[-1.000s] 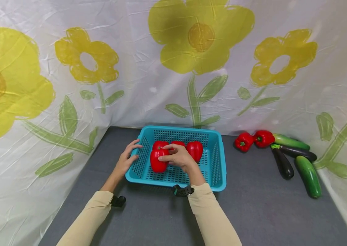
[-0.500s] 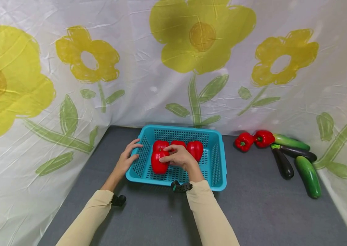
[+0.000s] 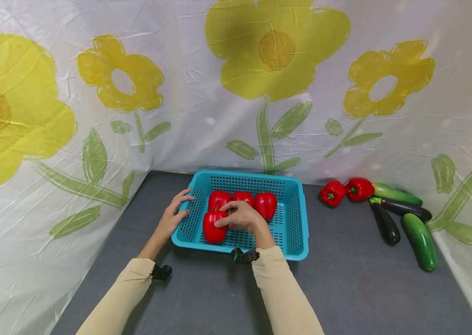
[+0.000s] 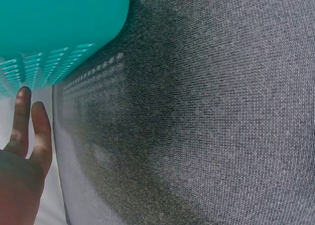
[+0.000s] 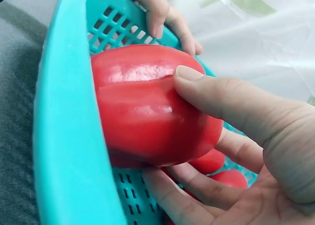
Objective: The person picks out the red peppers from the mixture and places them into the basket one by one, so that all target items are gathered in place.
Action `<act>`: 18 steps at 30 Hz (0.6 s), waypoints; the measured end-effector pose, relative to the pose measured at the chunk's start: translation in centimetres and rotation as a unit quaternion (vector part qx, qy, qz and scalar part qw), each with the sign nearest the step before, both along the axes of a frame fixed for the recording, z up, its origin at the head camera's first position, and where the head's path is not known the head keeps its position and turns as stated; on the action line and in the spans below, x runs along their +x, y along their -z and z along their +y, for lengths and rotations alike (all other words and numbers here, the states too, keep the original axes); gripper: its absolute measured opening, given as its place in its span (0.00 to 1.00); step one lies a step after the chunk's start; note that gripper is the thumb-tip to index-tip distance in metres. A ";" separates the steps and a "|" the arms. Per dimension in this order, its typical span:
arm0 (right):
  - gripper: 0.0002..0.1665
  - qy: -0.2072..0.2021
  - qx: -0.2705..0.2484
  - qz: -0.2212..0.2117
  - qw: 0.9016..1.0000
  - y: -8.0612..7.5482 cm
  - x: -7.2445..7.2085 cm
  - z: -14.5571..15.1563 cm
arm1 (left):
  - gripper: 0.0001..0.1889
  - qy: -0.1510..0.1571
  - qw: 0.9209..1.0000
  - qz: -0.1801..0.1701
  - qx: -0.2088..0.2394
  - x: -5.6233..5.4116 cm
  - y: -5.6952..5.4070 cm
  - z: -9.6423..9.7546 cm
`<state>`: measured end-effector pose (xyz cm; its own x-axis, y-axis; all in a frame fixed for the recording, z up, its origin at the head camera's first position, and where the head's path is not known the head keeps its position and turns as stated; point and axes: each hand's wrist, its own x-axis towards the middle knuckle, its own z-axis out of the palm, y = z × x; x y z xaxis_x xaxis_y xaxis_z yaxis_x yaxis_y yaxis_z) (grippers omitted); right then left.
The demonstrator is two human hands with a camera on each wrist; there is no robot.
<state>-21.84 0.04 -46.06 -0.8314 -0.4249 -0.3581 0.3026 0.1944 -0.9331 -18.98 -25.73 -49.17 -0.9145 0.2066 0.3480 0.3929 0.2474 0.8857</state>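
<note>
My right hand [image 3: 242, 217] grips a red bell pepper [image 3: 214, 228] inside the blue plastic basket [image 3: 306, 223], near its front left. In the right wrist view, the thumb presses one side of this bell pepper [image 5: 142, 107] and the fingers reach round the other. Three more red bell peppers [image 3: 265, 206] sit along the back of the basket, the middle one partly hidden by the hand. At the left end, my left hand [image 3: 170, 218] holds the rim, thumb and fingertips over it. Two of its fingers [image 4: 42, 129] show outside the mesh wall in the left wrist view.
To the right of the basket lie two red bell peppers [image 3: 359, 189], two eggplants [image 3: 385, 225] and two green vegetables shaped like cucumbers [image 3: 420, 242]. A dark grey cloth [image 3: 344, 288] covers the table. White flowered curtains [image 3: 194, 116] hang behind and at the sides.
My right hand has brought the gripped bell pepper slightly forward, towards the basket's front wall. The left hand stays at the rim.
</note>
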 end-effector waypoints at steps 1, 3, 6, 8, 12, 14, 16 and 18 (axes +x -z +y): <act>0.29 0.000 0.002 0.000 1.000 0.0 0.0 0.0 | 0.19 0.001 1.000 0.001 0.000 0.0 0.0 0.0; 0.29 0.001 0.005 0.000 1.000 0.0 0.1 -0.1 | 0.19 0.002 1.000 0.002 -0.001 0.0 0.1 0.0; 0.29 0.002 0.008 0.002 1.000 0.0 0.2 -0.1 | 0.19 0.003 1.000 0.004 -0.001 -0.1 0.1 -0.1; 0.30 0.003 0.006 -0.003 1.000 -0.1 0.2 0.0 | 0.18 0.003 1.000 0.005 -0.002 -0.1 0.2 -0.1; 0.32 -0.006 0.001 -0.012 1.000 -0.2 0.2 0.2 | 0.18 0.005 1.000 0.007 -0.001 -0.1 0.2 -0.1; 0.34 -0.010 -0.003 -0.014 1.000 -0.3 0.2 0.4 | 0.18 0.007 1.000 0.008 0.001 -0.1 0.1 -0.1; 0.36 -0.014 -0.004 -0.012 1.000 -0.4 0.1 0.6 | 0.19 0.008 1.000 0.008 0.002 -0.1 0.1 -0.1; 0.38 -0.015 -0.008 -0.011 1.000 -0.7 0.0 0.9 | 0.19 0.007 1.000 0.011 0.000 -0.1 0.1 -0.1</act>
